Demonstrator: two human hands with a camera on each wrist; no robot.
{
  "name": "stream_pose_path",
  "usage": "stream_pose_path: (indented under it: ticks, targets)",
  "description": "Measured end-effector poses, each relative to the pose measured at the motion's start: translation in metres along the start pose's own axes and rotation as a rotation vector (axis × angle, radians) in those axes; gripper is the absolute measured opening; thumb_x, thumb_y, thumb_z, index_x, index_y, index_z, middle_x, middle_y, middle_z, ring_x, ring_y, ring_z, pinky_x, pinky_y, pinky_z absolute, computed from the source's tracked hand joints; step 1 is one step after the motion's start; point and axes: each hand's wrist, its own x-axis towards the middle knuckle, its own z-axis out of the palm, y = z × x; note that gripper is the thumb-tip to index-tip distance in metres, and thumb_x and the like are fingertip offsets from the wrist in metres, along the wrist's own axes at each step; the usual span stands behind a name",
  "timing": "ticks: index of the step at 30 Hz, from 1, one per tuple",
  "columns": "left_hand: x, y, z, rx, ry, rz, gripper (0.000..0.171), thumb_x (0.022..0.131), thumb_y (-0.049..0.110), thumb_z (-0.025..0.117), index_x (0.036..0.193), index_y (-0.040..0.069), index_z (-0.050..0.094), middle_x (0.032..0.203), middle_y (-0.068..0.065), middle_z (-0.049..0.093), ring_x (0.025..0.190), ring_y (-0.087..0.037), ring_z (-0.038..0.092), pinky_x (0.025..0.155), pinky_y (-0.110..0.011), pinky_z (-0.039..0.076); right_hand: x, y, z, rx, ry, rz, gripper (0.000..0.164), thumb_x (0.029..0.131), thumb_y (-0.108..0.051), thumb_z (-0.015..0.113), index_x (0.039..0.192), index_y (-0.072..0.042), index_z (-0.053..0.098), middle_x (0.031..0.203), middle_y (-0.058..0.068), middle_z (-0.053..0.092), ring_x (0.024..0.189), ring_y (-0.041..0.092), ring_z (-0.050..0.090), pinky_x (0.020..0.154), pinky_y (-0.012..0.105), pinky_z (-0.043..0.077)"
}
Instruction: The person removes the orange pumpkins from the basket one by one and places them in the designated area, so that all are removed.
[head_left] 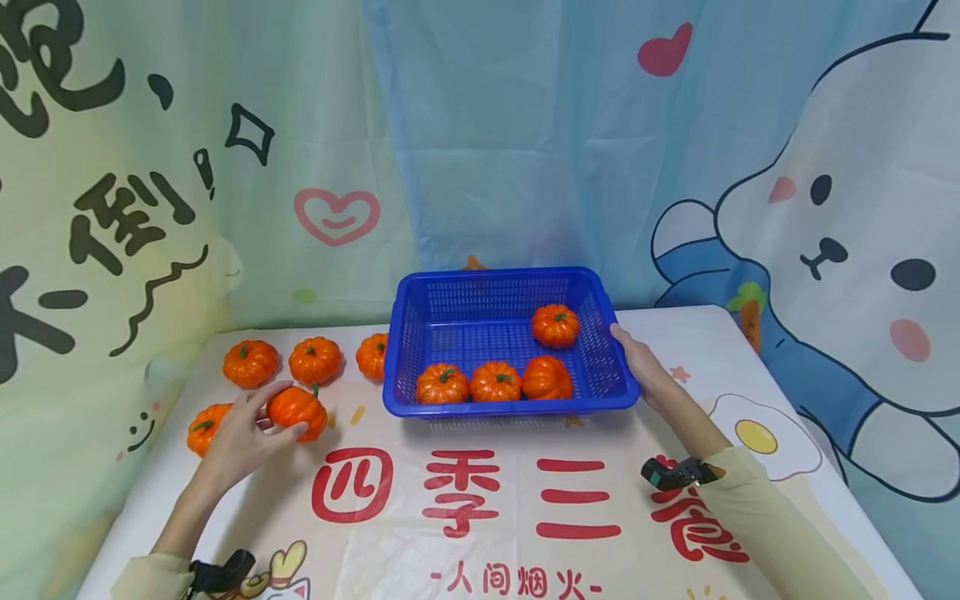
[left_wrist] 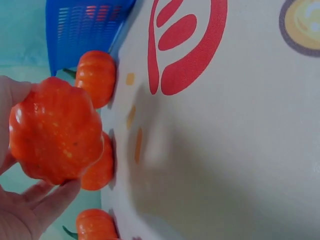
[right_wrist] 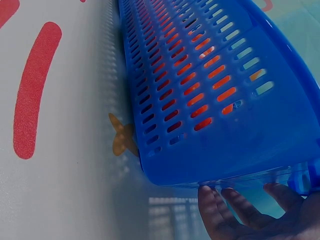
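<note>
**Orange pumpkin (head_left: 295, 410) held off the bench (head_left: 408, 467), just short of the basket (head_left: 450, 410)**

The pumpkin is in the air over the bench, left of the blue basket and outside its rim. The left hand (head_left: 251, 433) grips it, thumb on one side and fingers on the other, with the stem toward the upper right in the head view. Loading the basket looks like the work, and this seems to be the carrying step.

Four pumpkins (head_left: 495, 381) sit in the basket: three along the front wall, one farther back at the right. Four loose pumpkins (head_left: 250, 363) lie on the bench to the left (one is partly hidden behind the basket's left end).

At the basket's right end, the right hand (head_left: 641, 362) rests its spread fingertips against the outer wall, not visibly curled round it; it probably steadies the basket.

The next move likely calls for clearing the left rim, lowering the pumpkin into the bare left-rear floor, and letting go gently.
</note>
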Motion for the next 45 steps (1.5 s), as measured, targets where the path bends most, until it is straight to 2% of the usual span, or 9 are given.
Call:
stream_pose_path:
  ticks: [10, 16, 22, 24, 27, 30, 32, 37, 45]
  targets:
    - [-0.003, -0.004, 0.002, 0.021, 0.021, -0.014, 0.069, 0.079, 0.019, 0.079, 0.134, -0.002, 0.044, 0.123, -0.027, 0.058, 0.088, -0.029, 0.059, 0.067, -0.019, 0.050, 0.001, 0.002, -0.001, -0.007, 0.009, 0.007, 0.083, 0.098, -0.066, 0.016, 0.156, -0.008, 0.010, 0.154, 0.025, 0.029, 0.140, 0.040, 0.032, 0.121, 0.053, 0.021]
    - [-0.005, -0.003, 0.003, 0.026, 0.023, -0.049, 0.073, 0.077, 0.023, 0.081, 0.129, -0.004, 0.036, 0.123, -0.027, 0.054, 0.098, -0.033, 0.056, 0.075, -0.019, 0.048, 0.002, 0.003, -0.001, -0.010, 0.013, 0.005, 0.082, 0.098, -0.066, 0.016, 0.156, -0.008, 0.011, 0.153, 0.026, 0.030, 0.138, 0.040, 0.035, 0.120, 0.053, 0.024]
    - [-0.006, -0.007, 0.008, 0.038, 0.029, -0.040, 0.072, 0.075, 0.024, 0.084, 0.122, -0.002, 0.036, 0.115, -0.024, 0.055, 0.095, -0.031, 0.055, 0.072, -0.018, 0.048, 0.002, 0.002, -0.002, -0.015, 0.014, 0.002, 0.083, 0.097, -0.067, 0.016, 0.156, -0.008, 0.011, 0.153, 0.026, 0.031, 0.137, 0.040, 0.036, 0.119, 0.053, 0.026]
    - [-0.006, -0.010, 0.012, 0.043, 0.042, -0.022, 0.072, 0.073, 0.020, 0.085, 0.121, -0.002, 0.036, 0.113, -0.023, 0.056, 0.096, -0.030, 0.055, 0.075, -0.022, 0.051, 0.002, 0.002, -0.002, -0.014, 0.011, 0.001, 0.083, 0.097, -0.067, 0.016, 0.156, -0.008, 0.011, 0.153, 0.026, 0.031, 0.137, 0.039, 0.036, 0.119, 0.053, 0.025]
    - [-0.007, -0.014, 0.018, 0.030, 0.049, 0.003, 0.075, 0.071, 0.013, 0.084, 0.126, -0.005, 0.036, 0.116, -0.024, 0.056, 0.103, -0.034, 0.055, 0.088, -0.040, 0.055, 0.002, 0.001, -0.002, -0.009, 0.005, -0.002, 0.084, 0.097, -0.067, 0.016, 0.156, -0.008, 0.011, 0.153, 0.026, 0.031, 0.137, 0.039, 0.035, 0.120, 0.053, 0.024]
    - [-0.008, -0.015, 0.022, 0.030, 0.024, -0.002, 0.083, 0.072, 0.012, 0.083, 0.135, -0.009, 0.032, 0.126, -0.028, 0.050, 0.112, -0.040, 0.051, 0.094, -0.060, 0.049, 0.002, 0.001, -0.001, -0.004, 0.003, 0.002, 0.084, 0.097, -0.067, 0.017, 0.156, -0.008, 0.011, 0.153, 0.025, 0.031, 0.137, 0.039, 0.035, 0.120, 0.053, 0.024]
    - [-0.009, -0.015, 0.023, 0.047, 0.002, -0.021, 0.087, 0.073, 0.013, 0.081, 0.140, -0.009, 0.031, 0.131, -0.030, 0.044, 0.116, -0.044, 0.046, 0.095, -0.065, 0.045, 0.002, 0.001, -0.001, -0.004, 0.004, 0.002, 0.084, 0.097, -0.067, 0.016, 0.156, -0.007, 0.011, 0.153, 0.026, 0.031, 0.137, 0.039, 0.036, 0.119, 0.053, 0.024]
    - [-0.009, -0.014, 0.025, 0.088, -0.024, -0.070, 0.086, 0.074, 0.018, 0.081, 0.141, -0.006, 0.032, 0.133, -0.029, 0.039, 0.117, -0.046, 0.043, 0.093, -0.067, 0.045, 0.002, 0.002, -0.001, -0.009, 0.011, 0.010, 0.084, 0.096, -0.068, 0.016, 0.156, -0.008, 0.010, 0.153, 0.025, 0.031, 0.137, 0.039, 0.036, 0.120, 0.053, 0.024]
    - [-0.005, -0.020, 0.034, 0.047, -0.059, -0.129, 0.085, 0.076, 0.019, 0.082, 0.140, -0.006, 0.032, 0.132, -0.027, 0.041, 0.119, -0.043, 0.044, 0.097, -0.062, 0.046, 0.002, 0.002, -0.001, -0.014, 0.013, 0.019, 0.084, 0.097, -0.067, 0.017, 0.156, -0.008, 0.011, 0.153, 0.025, 0.031, 0.139, 0.039, 0.034, 0.120, 0.052, 0.023]
